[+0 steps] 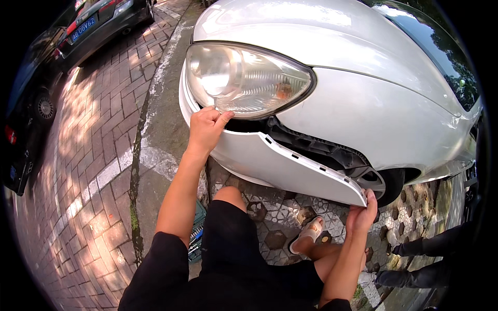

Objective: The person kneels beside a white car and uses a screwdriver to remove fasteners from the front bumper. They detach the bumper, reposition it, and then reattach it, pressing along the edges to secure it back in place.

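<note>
A white bumper (280, 166) hangs partly detached from the white car (358, 116), with a row of slots along its upper edge and dark brackets (316, 142) exposed in the gap. My left hand (206, 129) grips the bumper's upper edge just below the clear headlight (249, 80). My right hand (361, 212) holds the bumper's tip beside the front wheel (386, 186), its fingers curled round the edge. I cannot tell whether my left fingers also touch the headlight.
Dark parked cars (104, 28) line the brick paving (98, 140) at left. A green toolbox (194, 251) lies beside my left leg, partly hidden. Another person's dark trouser legs (430, 243) are at the right, on hexagon-patterned pavers (275, 238).
</note>
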A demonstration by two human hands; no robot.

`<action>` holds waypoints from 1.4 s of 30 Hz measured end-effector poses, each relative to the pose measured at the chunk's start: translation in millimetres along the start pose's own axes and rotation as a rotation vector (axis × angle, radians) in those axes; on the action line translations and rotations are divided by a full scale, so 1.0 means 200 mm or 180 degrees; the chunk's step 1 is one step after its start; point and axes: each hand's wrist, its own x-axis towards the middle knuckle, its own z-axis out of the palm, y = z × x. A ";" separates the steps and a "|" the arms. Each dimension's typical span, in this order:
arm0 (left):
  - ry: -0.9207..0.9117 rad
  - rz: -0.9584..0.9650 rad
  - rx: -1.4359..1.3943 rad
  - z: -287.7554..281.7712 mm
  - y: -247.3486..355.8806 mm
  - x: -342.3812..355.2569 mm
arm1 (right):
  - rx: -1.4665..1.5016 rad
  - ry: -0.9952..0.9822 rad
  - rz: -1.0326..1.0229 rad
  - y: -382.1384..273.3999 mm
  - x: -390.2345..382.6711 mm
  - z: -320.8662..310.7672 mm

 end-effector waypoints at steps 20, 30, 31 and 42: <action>0.0332 0.0104 -0.0081 0.06 0.02 -0.04 | -0.0169 -0.0441 0.0006 -0.05 -0.02 -0.03; 0.0251 0.0183 -0.0058 0.06 0.03 -0.04 | -0.0240 -0.0206 -0.0053 -0.04 0.00 0.04; 0.0245 0.0157 -0.0057 0.07 0.03 -0.04 | -0.0472 -0.0110 0.0020 -0.05 -0.01 0.04; 0.0271 0.0292 -0.0042 0.08 0.01 -0.04 | -0.0615 -0.0284 0.0148 -0.07 -0.03 0.01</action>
